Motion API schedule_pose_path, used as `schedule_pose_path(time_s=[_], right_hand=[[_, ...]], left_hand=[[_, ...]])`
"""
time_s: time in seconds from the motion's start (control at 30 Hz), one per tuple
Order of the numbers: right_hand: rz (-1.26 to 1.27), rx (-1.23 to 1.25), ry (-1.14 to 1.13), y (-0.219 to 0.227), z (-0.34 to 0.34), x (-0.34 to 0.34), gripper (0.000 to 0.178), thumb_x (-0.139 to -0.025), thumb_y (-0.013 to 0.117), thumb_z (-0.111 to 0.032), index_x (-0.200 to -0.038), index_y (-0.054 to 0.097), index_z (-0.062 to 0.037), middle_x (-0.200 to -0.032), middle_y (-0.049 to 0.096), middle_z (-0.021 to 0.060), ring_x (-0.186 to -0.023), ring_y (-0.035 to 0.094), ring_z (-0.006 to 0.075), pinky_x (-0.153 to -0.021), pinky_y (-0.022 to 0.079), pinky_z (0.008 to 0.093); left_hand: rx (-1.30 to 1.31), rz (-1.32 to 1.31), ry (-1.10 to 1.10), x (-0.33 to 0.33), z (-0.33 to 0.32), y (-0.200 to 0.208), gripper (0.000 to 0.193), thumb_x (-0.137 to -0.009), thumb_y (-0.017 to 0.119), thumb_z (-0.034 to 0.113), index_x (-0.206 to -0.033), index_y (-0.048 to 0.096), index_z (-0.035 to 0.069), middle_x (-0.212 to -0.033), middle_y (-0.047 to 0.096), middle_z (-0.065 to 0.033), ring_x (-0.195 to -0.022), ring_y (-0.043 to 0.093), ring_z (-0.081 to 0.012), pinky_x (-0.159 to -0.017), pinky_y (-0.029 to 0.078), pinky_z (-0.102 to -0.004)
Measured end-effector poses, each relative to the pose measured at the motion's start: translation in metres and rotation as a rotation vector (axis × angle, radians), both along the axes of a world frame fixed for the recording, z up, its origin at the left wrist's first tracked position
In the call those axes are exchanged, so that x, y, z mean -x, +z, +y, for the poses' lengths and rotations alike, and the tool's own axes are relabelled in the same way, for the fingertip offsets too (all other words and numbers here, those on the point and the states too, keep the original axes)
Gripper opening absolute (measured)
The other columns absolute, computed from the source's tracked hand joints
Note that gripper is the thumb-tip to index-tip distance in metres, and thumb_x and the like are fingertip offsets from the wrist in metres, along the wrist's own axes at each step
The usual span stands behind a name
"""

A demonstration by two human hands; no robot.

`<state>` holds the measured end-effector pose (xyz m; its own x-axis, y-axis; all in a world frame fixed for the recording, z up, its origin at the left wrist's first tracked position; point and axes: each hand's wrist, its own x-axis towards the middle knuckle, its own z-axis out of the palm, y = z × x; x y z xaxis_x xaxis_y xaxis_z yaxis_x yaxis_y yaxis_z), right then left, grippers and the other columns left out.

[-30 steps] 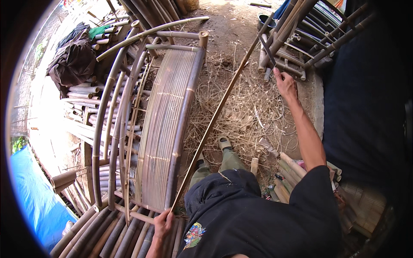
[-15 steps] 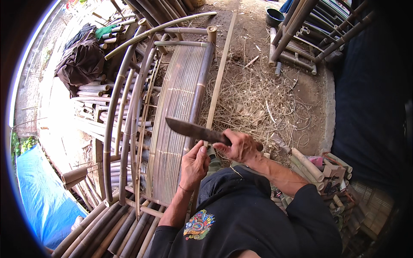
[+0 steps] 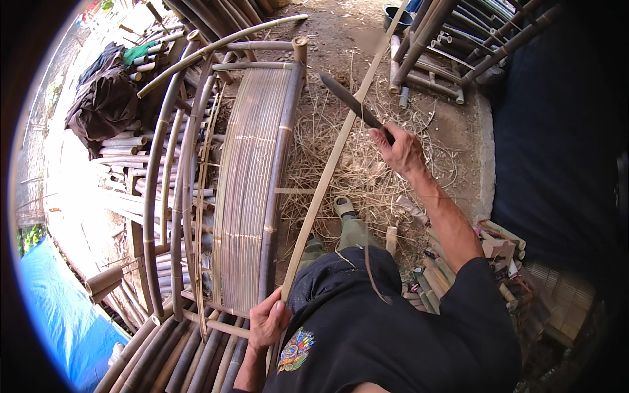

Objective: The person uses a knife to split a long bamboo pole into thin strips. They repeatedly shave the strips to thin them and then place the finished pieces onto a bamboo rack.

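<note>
A long pale bamboo strip (image 3: 321,187) slants from my lower left up to the far right. Near its close end, beside my shirt, my left hand (image 3: 267,322) pinches it between thumb and fingers. My right hand (image 3: 401,154) is wrapped round the handle of a machete (image 3: 341,92), its arm stretched forward. The dark blade crosses the strip well beyond its middle and looks to be against it. A bamboo bench (image 3: 252,157) with a slatted seat stands just left of the strip.
Curly bamboo shavings (image 3: 386,164) cover the ground ahead. A bamboo frame (image 3: 432,82) and a dark bucket (image 3: 396,14) stand at the far right. Cut bamboo pieces (image 3: 436,275) lie by my right side. Bamboo poles (image 3: 164,347) and a blue tarp (image 3: 59,308) are at left.
My right hand has carried the machete forward and right, away from my left hand. My left hand has drawn back toward my body, and the strip now leans more to the right.
</note>
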<state>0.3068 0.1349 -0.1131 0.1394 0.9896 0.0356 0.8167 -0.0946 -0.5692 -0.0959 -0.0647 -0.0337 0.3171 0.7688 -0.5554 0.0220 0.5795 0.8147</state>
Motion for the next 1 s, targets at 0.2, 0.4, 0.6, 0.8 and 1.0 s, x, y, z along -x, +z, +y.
schedule_pose_path(time_s=[0.2,0.4,0.6,0.8,1.0], right_hand=[[-0.120,-0.075,0.011,0.005,0.019,-0.053,0.069,-0.090,0.038,-0.073,-0.083,0.061,-0.0082,-0.056,0.057,0.0104,-0.054,0.062,0.0270,-0.049,0.047,0.0410],[-0.207,-0.096,-0.074,0.030,0.039,-0.111,0.071,-0.089,0.042,-0.073,-0.086,0.063,-0.0054,-0.066,0.061,0.0157,-0.064,0.064,0.0335,-0.057,0.047,0.0430],[-0.154,-0.280,0.119,0.027,0.029,-0.077,0.066,-0.089,0.043,-0.072,-0.087,0.064,-0.0086,-0.062,0.061,0.0145,-0.061,0.067,0.0328,-0.053,0.050,0.0404],[-0.104,-0.202,-0.366,0.015,0.059,-0.170,0.076,-0.087,0.038,-0.078,-0.086,0.066,-0.0069,-0.065,0.061,0.0125,-0.063,0.062,0.0267,-0.055,0.046,0.0405],[-0.017,0.007,-0.204,0.030,0.018,-0.064,0.071,-0.091,0.038,-0.072,-0.078,0.062,-0.0073,-0.060,0.058,0.0076,-0.058,0.058,0.0245,-0.054,0.044,0.0403]], left_hand=[[0.002,0.011,0.051,0.040,-0.036,0.001,0.045,-0.098,0.057,0.026,-0.126,0.057,-0.008,-0.060,0.049,0.0025,-0.048,0.039,-0.0046,-0.044,0.028,-0.0216],[0.063,0.073,0.047,0.069,-0.057,0.001,0.044,-0.094,0.061,0.028,-0.122,0.061,-0.006,-0.062,0.051,0.0038,-0.051,0.042,-0.0041,-0.046,0.030,-0.0211],[0.003,0.180,-0.047,0.082,-0.056,-0.013,0.040,-0.095,0.059,0.027,-0.120,0.063,-0.004,-0.064,0.055,0.0045,-0.054,0.047,-0.0038,-0.050,0.036,-0.0207],[0.058,0.144,-0.110,0.096,-0.059,-0.018,0.040,-0.095,0.060,0.027,-0.121,0.063,-0.003,-0.068,0.056,0.0041,-0.058,0.047,-0.0025,-0.051,0.036,-0.0205],[0.055,-0.043,-0.188,0.022,0.010,-0.008,0.058,-0.101,0.046,0.032,-0.146,0.033,-0.002,-0.057,0.035,0.0049,-0.048,0.032,-0.0048,-0.045,0.027,-0.0220]])
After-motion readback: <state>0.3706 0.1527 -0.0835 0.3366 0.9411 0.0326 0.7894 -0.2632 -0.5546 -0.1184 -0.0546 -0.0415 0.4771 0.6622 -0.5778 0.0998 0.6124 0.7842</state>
